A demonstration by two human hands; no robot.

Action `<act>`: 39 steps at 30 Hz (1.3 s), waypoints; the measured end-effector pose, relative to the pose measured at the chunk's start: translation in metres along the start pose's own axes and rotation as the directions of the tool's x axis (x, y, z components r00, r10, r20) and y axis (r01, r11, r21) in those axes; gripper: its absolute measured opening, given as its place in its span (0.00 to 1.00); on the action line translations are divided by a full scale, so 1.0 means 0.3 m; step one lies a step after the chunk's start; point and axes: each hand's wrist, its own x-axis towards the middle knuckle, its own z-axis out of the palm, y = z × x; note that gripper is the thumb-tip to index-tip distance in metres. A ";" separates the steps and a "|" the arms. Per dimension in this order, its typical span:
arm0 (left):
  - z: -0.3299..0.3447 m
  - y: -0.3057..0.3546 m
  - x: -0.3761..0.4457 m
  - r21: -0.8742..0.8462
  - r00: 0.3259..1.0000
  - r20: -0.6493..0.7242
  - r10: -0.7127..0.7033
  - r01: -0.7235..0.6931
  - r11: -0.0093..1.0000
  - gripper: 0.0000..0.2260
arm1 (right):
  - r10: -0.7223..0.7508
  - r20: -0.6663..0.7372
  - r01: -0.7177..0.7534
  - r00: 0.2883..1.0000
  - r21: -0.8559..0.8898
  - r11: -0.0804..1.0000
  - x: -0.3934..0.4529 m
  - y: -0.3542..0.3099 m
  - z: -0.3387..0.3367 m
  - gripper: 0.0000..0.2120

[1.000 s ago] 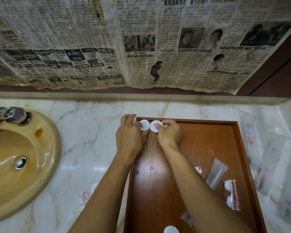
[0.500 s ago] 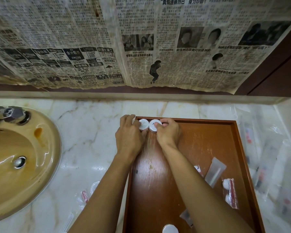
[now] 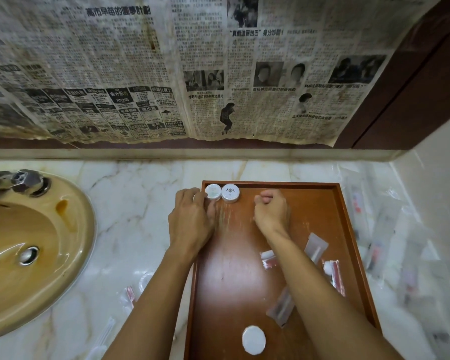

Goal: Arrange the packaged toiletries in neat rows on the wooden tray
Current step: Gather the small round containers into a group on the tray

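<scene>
A wooden tray (image 3: 348, 229) lies on the marble counter. Two round white packaged soaps stand side by side in its far left corner: the left soap (image 3: 213, 191) and the right soap (image 3: 230, 193). My left hand (image 3: 191, 219) rests at the tray's left rim, its fingertips touching the left soap. My right hand (image 3: 270, 211) hovers over the tray to the right of the soaps, loosely curled and holding nothing. A third round soap (image 3: 253, 339) lies near the tray's front. Clear sachets (image 3: 334, 272) and a long packet (image 3: 315, 246) lie on the tray's right side, partly hidden by my right forearm.
A tan sink (image 3: 24, 255) with a metal tap (image 3: 18, 180) fills the left. Several clear packaged toiletries (image 3: 390, 242) are scattered on the counter right of the tray. More small packets (image 3: 130, 294) lie left of the tray. Newspaper covers the wall behind.
My right hand let go of the right soap and moved right, away from it. The left hand stays at the left soap. The camera tilted up slightly.
</scene>
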 end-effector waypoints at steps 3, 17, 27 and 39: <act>-0.040 0.027 -0.102 0.001 0.998 0.059 -0.026 0.026 1.000 0.10 | -0.041 0.022 0.042 0.999 -0.047 0.998 -0.078 0.068 -0.101 0.05; -0.041 0.166 -0.569 0.060 0.820 0.544 0.177 -0.249 0.967 0.22 | -0.119 0.054 0.129 0.991 -0.251 0.959 -0.492 0.369 -0.581 0.05; -0.029 0.210 -0.654 0.185 0.785 0.597 0.166 -0.336 0.924 0.21 | -0.034 0.401 0.289 0.916 -0.598 0.748 -0.709 0.531 -0.754 0.13; -0.034 0.219 -0.677 -0.230 0.852 0.511 0.109 0.013 0.973 0.14 | 0.022 0.415 0.333 0.910 -0.760 0.559 -0.771 0.554 -0.719 0.25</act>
